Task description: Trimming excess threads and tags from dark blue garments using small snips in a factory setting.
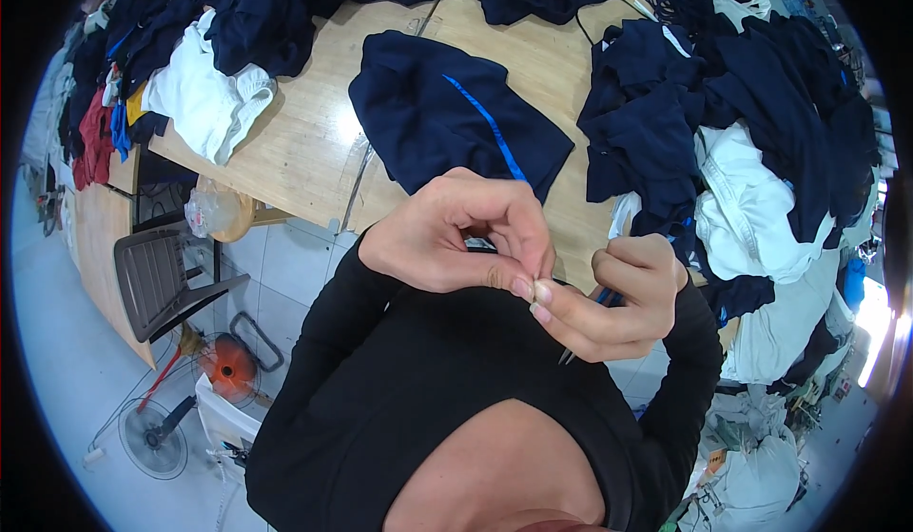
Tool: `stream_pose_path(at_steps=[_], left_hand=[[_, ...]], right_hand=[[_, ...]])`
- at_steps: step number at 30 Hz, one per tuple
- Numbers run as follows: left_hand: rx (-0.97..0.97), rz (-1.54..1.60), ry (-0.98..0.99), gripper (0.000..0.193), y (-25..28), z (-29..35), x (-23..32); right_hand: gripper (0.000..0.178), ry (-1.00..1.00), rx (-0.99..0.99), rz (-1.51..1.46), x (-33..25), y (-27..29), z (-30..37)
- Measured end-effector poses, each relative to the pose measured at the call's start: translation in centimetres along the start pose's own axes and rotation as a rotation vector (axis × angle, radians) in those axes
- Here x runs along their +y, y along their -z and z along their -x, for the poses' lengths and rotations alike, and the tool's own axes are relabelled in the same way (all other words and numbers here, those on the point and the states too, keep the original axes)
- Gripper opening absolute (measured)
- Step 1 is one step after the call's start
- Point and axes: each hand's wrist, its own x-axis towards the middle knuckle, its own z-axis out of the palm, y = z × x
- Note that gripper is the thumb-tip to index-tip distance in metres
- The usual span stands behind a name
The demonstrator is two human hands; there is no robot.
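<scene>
My left hand (466, 232) and my right hand (632, 299) meet in front of my chest, thumbs and fingertips pinched together. What lies between the fingertips is too small to make out. Tucked in my right hand are thread snips, their thin metal tips (568, 355) poking out below the fingers and a bit of blue showing at the palm. Beyond my hands a navy cloth piece (418, 104) lies on the wooden table (314, 142). A bright blue ribbon (480, 118) runs across that cloth and passes out of sight behind my left hand.
Navy garments (647, 114) and white ones (751, 209) are heaped at the right; more navy clothes and a white garment (204, 85) lie at the far left. A grey plastic chair (152, 280) and a fan (152, 437) stand on the floor to the left.
</scene>
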Motion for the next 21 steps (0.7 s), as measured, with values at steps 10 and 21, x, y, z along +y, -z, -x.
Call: stream_pose_path(at_steps=[10, 21], left_hand=[[-0.067, -0.143, -0.097, 0.017, 0.0, -0.8, -0.2], [-0.014, -0.119, -0.054, 0.017, 0.3, -0.6, -0.7]], right_hand=[[0.042, 0.025, 0.041, -0.001, 0.0, 0.2, 0.3], [0.033, -0.049, 0.051, 0.014, 0.0, -0.1, 1.1]])
